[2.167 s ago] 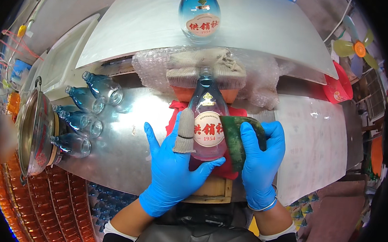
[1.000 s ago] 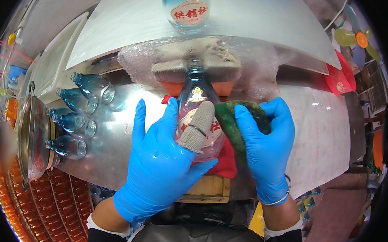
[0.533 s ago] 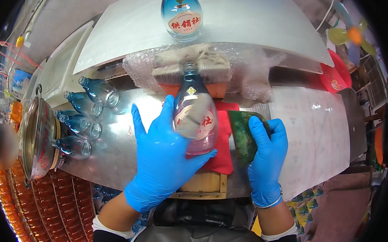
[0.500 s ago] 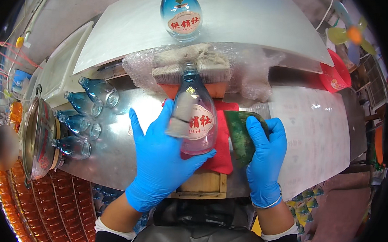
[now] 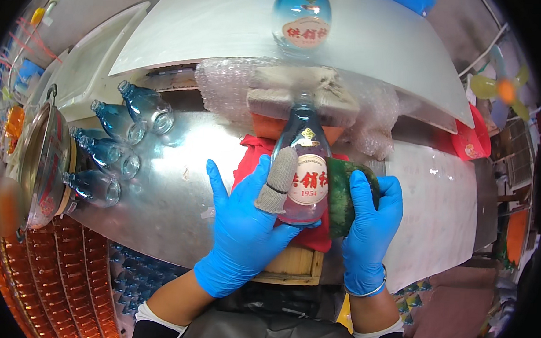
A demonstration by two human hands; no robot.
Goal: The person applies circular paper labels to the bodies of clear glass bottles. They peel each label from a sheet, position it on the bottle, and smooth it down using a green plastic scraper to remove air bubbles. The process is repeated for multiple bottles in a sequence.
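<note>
A clear and blue glass bottle (image 5: 292,130) with a pale oval label lies with its neck away from me, on a red cloth (image 5: 249,162) over a wooden block. My left hand (image 5: 242,235), in a blue glove, has its fingers spread. One finger wears a grey knit cover (image 5: 278,178) and lies along the bottle's left side by the label; the thumb is at the bottle's base. My gloved right hand (image 5: 371,232) pinches a dark green flat pad (image 5: 340,203) between thumb and fingers. The pad's left edge meets the bottle's right side.
Beyond the bottle's neck are a folded beige cloth (image 5: 268,101) and bubble wrap (image 5: 226,87). Another blue bottle (image 5: 301,17) stands on a white board (image 5: 198,33). Several bottles (image 5: 101,187) lie at left near a metal pan (image 5: 38,163). A printed sheet (image 5: 433,208) covers the right side.
The whole view has shifted, so the far things appear further right. My left covered finger has slid from over the label to its left edge. The green pad has come closer to the bottle.
</note>
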